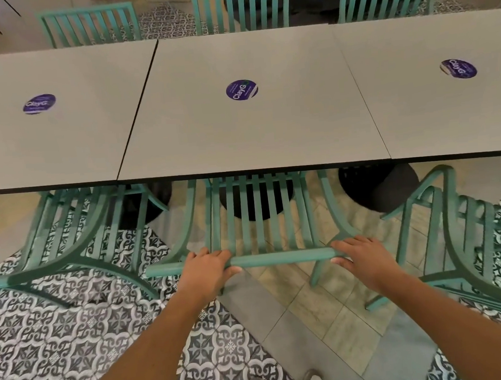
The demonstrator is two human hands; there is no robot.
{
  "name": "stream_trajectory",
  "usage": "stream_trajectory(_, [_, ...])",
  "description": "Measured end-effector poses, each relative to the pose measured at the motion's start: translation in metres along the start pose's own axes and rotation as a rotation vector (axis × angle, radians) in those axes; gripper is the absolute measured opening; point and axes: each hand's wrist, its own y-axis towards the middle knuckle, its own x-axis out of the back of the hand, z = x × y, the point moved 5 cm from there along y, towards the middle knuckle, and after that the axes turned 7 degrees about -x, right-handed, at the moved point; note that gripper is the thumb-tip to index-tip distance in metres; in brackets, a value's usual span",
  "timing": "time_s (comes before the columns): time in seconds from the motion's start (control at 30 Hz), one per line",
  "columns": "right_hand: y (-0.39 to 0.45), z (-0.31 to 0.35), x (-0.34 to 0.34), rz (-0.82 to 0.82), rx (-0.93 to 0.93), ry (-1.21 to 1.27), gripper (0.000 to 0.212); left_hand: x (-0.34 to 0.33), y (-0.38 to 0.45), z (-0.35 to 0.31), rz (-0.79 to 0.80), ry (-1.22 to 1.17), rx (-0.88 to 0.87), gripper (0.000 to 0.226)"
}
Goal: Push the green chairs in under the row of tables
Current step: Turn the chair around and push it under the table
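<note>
Both hands, left [207, 269] and right [365, 258], curl around the middle green chair's [260, 219] top rail, which runs crosswise between them; its seat points under the worktop [250, 130] ahead.

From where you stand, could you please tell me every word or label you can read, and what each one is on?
"ClayGo": on the round purple sticker on the middle table.
"ClayGo", partly blurred: on the purple sticker on the left table.
"ClayGo", partly blurred: on the purple sticker on the right table.
The smaller print on all three stickers is too small to read.
No text shows on the green chairs.
</note>
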Motion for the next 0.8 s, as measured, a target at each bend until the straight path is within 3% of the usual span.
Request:
stream_trajectory(0.27, [0.0007,0.0014,0.0015,0.041,-0.001,-0.031,0.087,-0.0036,0.0015,0.0027,0.007,0.005,-0.008,0.049])
stream_trajectory(0.4, [0.0007,-0.0025,0.0017,0.051,-0.001,-0.045,0.092,-0.0021,0.0026,0.0001,0.012,0.007,-0.004,0.044])
stream_trajectory(0.6, [0.0034,0.0005,0.0037,0.135,0.002,-0.067,0.043,-0.0026,0.0038,-0.0006,0.03,0.018,-0.014,0.044])
stream_trajectory(0.8, [0.0031,-0.0041,0.0012,0.13,-0.001,-0.068,0.046,-0.0069,0.0067,0.0007,0.016,0.023,-0.016,0.048])
